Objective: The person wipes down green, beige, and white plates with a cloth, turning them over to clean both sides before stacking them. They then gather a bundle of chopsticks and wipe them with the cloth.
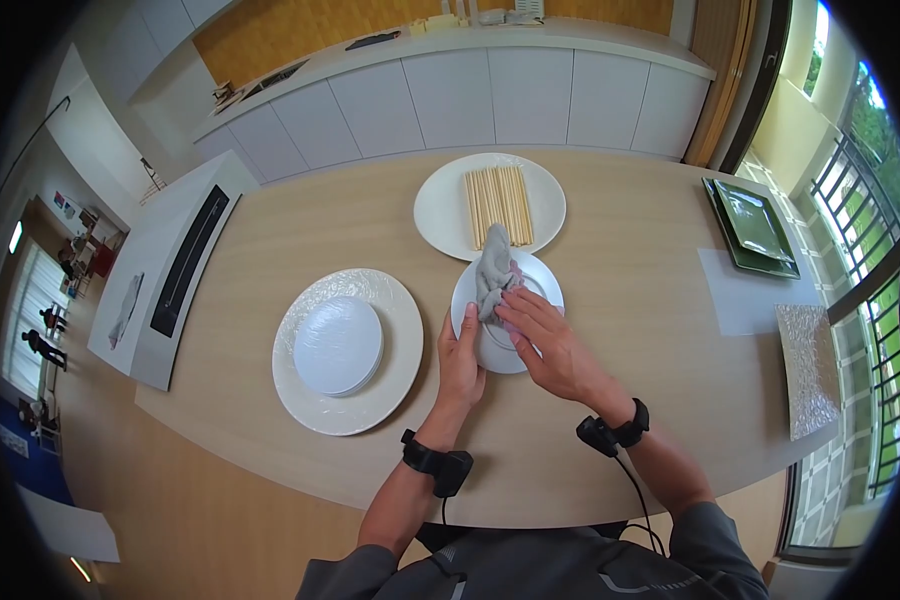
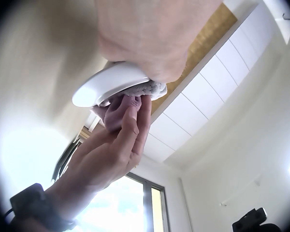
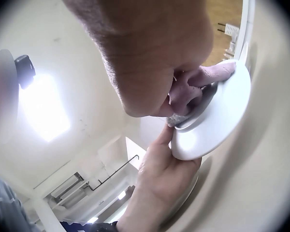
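A small white plate [image 1: 500, 355] is held up over the table, its left edge gripped by the left hand [image 1: 460, 365], thumb on top and fingers beneath. A grey cloth [image 1: 492, 275] lies bunched on the plate, with a pinkish part under the right hand [image 1: 555, 350]. The right hand's fingers press that cloth onto the plate's face. In the left wrist view the plate [image 2: 108, 82] is seen edge-on, with the right hand [image 2: 111, 150] against the cloth [image 2: 147, 89]. The right wrist view shows the plate [image 3: 217, 121] tilted, the left hand [image 3: 162, 174] at its rim.
A large white plate [image 1: 400, 380] at left carries a stack of smaller white plates [image 1: 337, 345]. Behind the hands, an oval plate [image 1: 440, 210] bears wooden sticks [image 1: 498, 205]. Green square plates [image 1: 755, 225], a white sheet [image 1: 745, 290] and a textured clear tray [image 1: 808, 370] sit at right.
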Action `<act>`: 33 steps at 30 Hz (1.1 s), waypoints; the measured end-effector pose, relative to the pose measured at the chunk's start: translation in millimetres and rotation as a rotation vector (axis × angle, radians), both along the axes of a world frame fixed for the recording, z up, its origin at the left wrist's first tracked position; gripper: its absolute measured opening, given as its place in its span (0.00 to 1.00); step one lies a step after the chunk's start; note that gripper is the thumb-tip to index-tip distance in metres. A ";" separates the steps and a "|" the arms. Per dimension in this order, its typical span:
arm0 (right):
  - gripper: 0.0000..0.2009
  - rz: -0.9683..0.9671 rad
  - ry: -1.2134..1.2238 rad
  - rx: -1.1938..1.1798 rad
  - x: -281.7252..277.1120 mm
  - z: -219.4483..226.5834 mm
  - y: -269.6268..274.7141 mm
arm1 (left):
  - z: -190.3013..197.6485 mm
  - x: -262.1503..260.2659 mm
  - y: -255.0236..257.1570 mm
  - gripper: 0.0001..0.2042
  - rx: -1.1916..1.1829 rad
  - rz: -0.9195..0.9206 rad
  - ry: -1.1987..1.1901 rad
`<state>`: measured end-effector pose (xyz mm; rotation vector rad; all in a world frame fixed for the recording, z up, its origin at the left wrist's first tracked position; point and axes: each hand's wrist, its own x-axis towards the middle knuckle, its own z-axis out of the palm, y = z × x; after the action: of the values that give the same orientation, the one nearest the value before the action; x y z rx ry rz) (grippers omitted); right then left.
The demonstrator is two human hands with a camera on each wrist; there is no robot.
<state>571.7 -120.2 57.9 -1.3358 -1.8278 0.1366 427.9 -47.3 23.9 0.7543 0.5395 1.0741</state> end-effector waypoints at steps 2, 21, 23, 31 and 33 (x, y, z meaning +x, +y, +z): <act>0.19 -0.027 -0.032 0.021 1.5 2.5 2.4 | 0.2 0.5 -0.7 0.19 0.006 -0.008 0.002; 0.15 0.036 0.060 0.016 -9.8 1.5 -1.1 | -10.4 -6.0 8.8 0.17 0.004 0.014 -0.007; 0.16 0.001 0.023 0.051 -5.0 1.4 1.2 | -5.5 -3.4 4.2 0.18 0.004 0.008 0.012; 0.14 -0.143 0.033 -0.179 14.3 4.1 -1.8 | -4.3 -5.5 6.7 0.18 0.050 0.040 0.046; 0.14 -0.095 0.039 -0.191 11.0 0.0 -3.5 | -5.3 -5.8 9.0 0.17 0.049 0.080 0.028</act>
<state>582.8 -123.7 57.9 -1.5386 -1.7496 0.2904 422.0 -38.3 18.6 0.7971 0.5726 1.1557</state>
